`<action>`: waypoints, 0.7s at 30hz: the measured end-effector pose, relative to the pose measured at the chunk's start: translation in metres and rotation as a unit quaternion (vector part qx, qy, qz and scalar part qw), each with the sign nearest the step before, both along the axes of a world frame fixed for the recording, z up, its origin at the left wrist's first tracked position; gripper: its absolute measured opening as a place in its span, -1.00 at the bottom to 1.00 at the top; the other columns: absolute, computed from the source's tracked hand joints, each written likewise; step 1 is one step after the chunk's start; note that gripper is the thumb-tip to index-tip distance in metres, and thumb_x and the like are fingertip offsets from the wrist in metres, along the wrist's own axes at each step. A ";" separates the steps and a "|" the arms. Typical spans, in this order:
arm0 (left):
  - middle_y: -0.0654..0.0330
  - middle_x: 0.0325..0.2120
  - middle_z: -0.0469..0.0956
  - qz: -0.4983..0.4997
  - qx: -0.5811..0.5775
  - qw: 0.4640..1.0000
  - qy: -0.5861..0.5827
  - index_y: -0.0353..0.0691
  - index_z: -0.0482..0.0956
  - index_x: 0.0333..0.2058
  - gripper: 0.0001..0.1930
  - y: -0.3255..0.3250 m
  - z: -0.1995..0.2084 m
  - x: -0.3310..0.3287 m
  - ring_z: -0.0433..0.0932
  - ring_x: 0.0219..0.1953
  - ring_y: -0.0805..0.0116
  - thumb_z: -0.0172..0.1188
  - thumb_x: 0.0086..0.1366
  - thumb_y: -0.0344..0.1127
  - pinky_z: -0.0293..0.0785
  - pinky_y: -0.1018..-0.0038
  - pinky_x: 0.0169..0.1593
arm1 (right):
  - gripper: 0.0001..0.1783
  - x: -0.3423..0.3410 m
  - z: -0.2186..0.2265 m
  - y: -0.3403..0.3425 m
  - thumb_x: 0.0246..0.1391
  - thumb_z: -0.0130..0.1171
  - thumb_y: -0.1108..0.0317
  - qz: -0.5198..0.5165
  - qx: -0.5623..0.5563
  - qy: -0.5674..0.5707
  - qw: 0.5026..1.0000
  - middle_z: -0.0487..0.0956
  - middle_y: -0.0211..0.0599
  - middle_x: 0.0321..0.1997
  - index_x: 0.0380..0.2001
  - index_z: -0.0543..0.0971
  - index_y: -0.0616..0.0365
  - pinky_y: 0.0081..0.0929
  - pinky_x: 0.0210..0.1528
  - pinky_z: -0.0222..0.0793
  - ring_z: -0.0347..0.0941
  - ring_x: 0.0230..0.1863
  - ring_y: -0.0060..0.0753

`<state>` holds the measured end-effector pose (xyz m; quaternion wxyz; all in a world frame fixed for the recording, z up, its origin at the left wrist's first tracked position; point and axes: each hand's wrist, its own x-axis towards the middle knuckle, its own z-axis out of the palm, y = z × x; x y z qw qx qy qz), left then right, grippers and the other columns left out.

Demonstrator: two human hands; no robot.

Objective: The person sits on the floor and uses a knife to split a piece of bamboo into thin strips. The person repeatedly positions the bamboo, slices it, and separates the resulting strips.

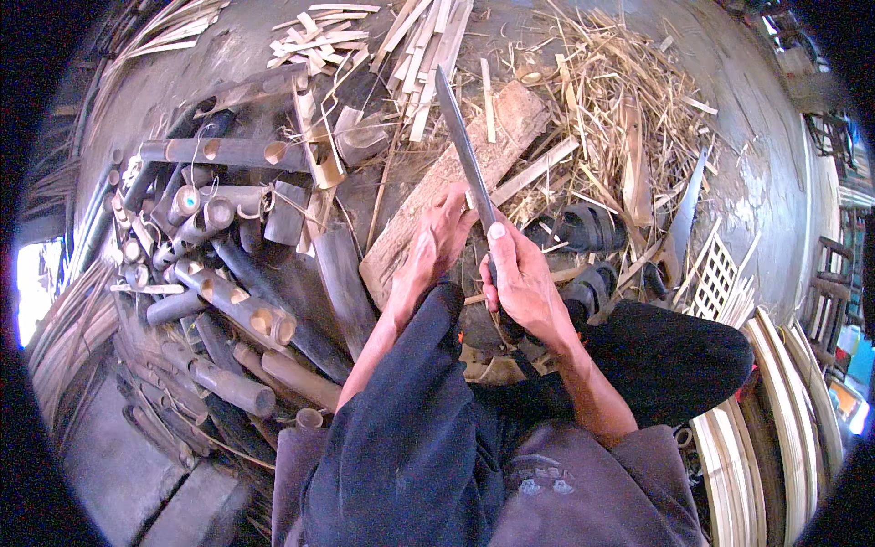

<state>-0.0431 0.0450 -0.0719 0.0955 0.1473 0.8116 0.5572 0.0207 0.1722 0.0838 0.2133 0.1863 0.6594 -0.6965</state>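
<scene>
My right hand is wrapped round the lower end of a long knife, thumb along the blade near the handle. The dark blade points away from me and slants a little to the left. Close beside it, my left hand is closed, its fingertips against the near part of the blade; a small pale end shows there, but what it pinches is mostly hidden. Both hands are above my knees. Beneath and beyond them lies a thick, rough wooden board, running from near left to far right.
Cut bamboo tubes are heaped at left. Shavings and pale strips cover the far floor. A handsaw, sandals and a woven lattice lie at right. Long split strips stand near right.
</scene>
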 end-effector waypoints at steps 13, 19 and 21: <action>-0.13 -0.33 0.43 -0.019 -0.046 0.997 0.054 -0.26 0.32 -0.12 -0.76 0.008 0.043 -0.003 0.45 -0.24 -0.21 0.06 0.24 -0.45 0.39 0.09 -0.21 | -0.46 0.002 -0.011 0.004 0.35 -0.20 0.09 0.026 0.113 0.082 0.990 0.30 -0.57 -0.65 0.32 0.19 0.01 -0.67 -0.61 0.22 0.20 -0.65 -0.73; -0.14 -0.30 0.41 -0.005 0.003 0.998 0.067 -0.26 0.32 -0.09 -0.77 0.009 0.056 0.001 0.44 -0.22 -0.20 0.01 0.29 -0.42 0.39 0.11 -0.20 | -0.47 0.001 -0.021 0.010 0.34 -0.24 0.13 0.049 0.150 0.113 0.981 0.38 -0.34 -0.45 0.30 0.21 0.08 -0.54 -0.46 0.26 0.30 -0.52 -0.51; -0.13 -0.32 0.41 -0.002 0.005 0.999 0.052 -0.27 0.33 -0.12 -0.80 0.007 0.075 0.000 0.44 -0.22 -0.19 0.02 0.29 -0.40 0.39 0.11 -0.20 | -0.49 0.002 0.001 0.006 0.32 -0.23 0.17 0.049 0.166 0.076 0.982 0.48 -0.05 -0.16 0.28 0.24 0.07 -0.37 -0.24 0.35 0.46 -0.33 -0.23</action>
